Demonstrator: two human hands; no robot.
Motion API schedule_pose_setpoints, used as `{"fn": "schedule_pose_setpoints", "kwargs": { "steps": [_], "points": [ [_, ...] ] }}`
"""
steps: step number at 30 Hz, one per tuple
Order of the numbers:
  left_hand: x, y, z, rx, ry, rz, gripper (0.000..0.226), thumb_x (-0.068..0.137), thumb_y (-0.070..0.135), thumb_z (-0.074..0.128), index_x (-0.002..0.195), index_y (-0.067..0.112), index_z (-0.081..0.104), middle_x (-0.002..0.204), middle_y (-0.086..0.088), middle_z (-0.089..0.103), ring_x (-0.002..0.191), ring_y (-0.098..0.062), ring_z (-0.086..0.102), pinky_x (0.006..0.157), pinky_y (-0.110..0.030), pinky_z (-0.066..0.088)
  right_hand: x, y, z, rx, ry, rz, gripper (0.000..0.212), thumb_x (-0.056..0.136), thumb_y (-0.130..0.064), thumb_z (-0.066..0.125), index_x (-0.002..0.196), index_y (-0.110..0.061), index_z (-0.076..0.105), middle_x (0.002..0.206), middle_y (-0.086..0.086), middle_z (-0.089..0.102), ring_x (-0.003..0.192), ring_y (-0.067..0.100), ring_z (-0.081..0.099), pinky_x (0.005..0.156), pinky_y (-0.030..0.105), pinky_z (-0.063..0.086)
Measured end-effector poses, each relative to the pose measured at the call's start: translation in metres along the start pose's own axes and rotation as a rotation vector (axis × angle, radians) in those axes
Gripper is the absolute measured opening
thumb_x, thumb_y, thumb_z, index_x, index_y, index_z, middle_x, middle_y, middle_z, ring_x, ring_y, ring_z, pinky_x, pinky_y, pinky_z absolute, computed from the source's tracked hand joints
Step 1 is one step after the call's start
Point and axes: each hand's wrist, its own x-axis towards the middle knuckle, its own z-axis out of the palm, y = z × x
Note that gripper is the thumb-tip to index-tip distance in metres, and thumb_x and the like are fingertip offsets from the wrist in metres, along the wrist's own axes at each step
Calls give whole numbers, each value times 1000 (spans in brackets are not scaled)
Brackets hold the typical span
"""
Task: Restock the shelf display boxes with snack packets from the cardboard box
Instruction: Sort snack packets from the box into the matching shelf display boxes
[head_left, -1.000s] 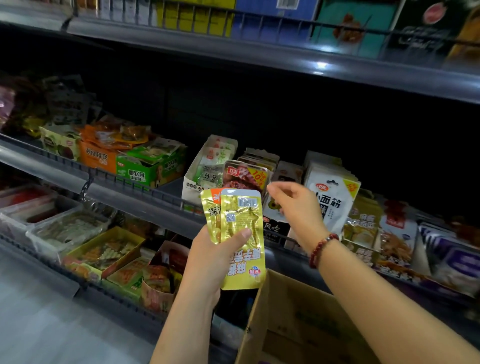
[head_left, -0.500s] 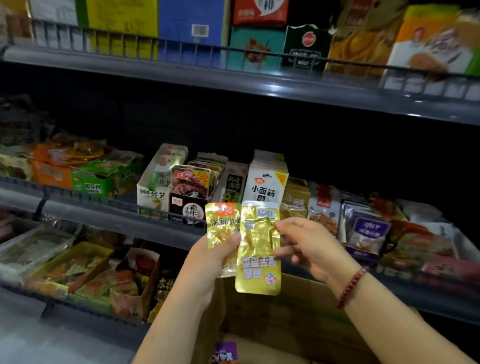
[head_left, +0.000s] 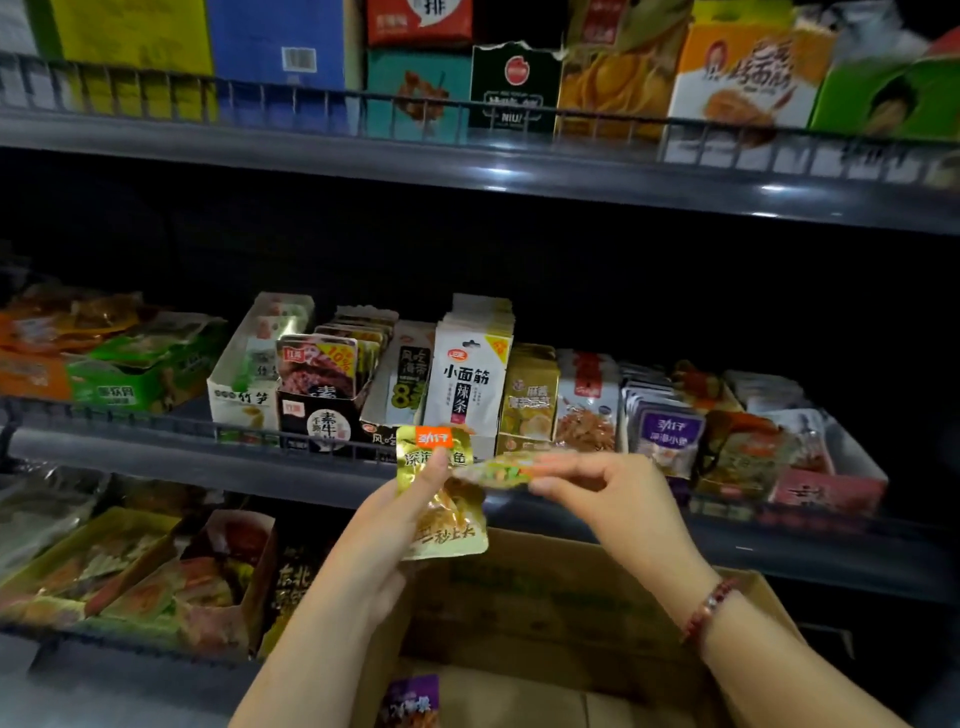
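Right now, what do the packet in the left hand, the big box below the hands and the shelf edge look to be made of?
The gold packet in the left hand looks like metallised foil film: shiny, crinkled, catching glints. The cardboard box is matte brown, probably corrugated board, with faint green print. The shelf edge appears to be grey painted metal, smooth with soft highlights, though coated plastic can't be ruled out.

Both forearms reach forward, bare, the right wrist wearing a red bead bracelet (head_left: 710, 608). The left hand (head_left: 387, 535) is raised with its thumb pressed over a gold packet (head_left: 441, 493), fingers curled behind it. The right hand (head_left: 618, 499) pinches a second packet (head_left: 496, 472) edge-on, level with the left thumb.
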Motion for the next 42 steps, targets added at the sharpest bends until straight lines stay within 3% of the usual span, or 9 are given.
{"fn": "schedule_pose_setpoints", "kwargs": {
  "steps": [2, 5, 11, 16, 21, 29, 34, 39, 42],
  "points": [
    [2, -3, 6, -79, -30, 9, 33, 78, 29, 68, 104, 8, 68, 87, -8, 76, 76, -17, 72, 65, -28, 54, -2, 6, 4, -6, -11, -51, 22, 78, -21, 75, 96, -33, 72, 100, -31, 60, 89, -28, 51, 78, -5, 39],
    [7, -9, 11, -162, -4, 24, 19, 83, 1, 66, 102, 4, 66, 85, -9, 76, 69, -18, 73, 55, -24, 57, -1, 13, 7, 110, 0, -42, 27, 79, -17, 74, 103, -29, 71, 112, -24, 60, 98, -18, 57, 91, 10, 47],
    [16, -15, 17, -195, -43, 77, 42, 64, 11, 73, 105, 9, 64, 93, -9, 76, 80, -22, 73, 67, -32, 55, 21, 25, 8, 202, 124, 122, 50, 82, -21, 71, 130, -20, 57, 146, -11, 39, 87, -8, 62, 71, 9, 52],
    [27, -21, 20, -125, 21, 120, 27, 79, 6, 72, 105, 11, 66, 97, -9, 76, 90, -26, 73, 81, -40, 55, 39, 32, 10, 520, 229, 239, 67, 81, -6, 71, 140, -18, 41, 124, -1, 61, 98, 11, 67, 78, 25, 58],
    [35, -27, 25, -19, 32, 143, 30, 80, 22, 74, 109, 18, 67, 99, -2, 76, 94, -23, 71, 91, -45, 54, 71, 31, 1, 588, 293, 250, 49, 86, 1, 63, 131, -8, 46, 96, 5, 69, 84, 16, 69, 68, 23, 57],
    [50, -31, 20, -1, 141, 126, 15, 93, 25, 61, 108, 23, 64, 101, -2, 74, 94, -22, 70, 90, -43, 54, 149, 38, -13, 96, 512, 17, 33, 92, -12, 61, 123, -7, 51, 100, -3, 58, 92, 12, 58, 78, 26, 48],
    [53, -30, 17, -43, 149, 124, 11, 96, 28, 57, 104, 26, 65, 94, 3, 74, 84, -15, 71, 66, -26, 53, 170, 50, 7, -70, 422, -2, 27, 92, -15, 61, 117, -7, 54, 102, -3, 56, 90, 9, 52, 70, 16, 37],
    [54, -31, 18, -43, 135, 104, 16, 95, 29, 58, 108, 24, 65, 96, 2, 75, 84, -15, 72, 65, -26, 54, 165, 68, 22, -220, 289, 148, 27, 90, -17, 64, 114, -8, 56, 81, -6, 54, 80, 11, 51, 55, 18, 34],
    [55, -31, 19, -53, 127, 87, 17, 95, 31, 58, 109, 25, 64, 99, 1, 74, 89, -17, 71, 70, -29, 55, 159, 80, 30, -239, 258, 202, 27, 89, -15, 65, 114, -8, 57, 69, -8, 50, 73, 11, 51, 62, 18, 35]
  ]
}}
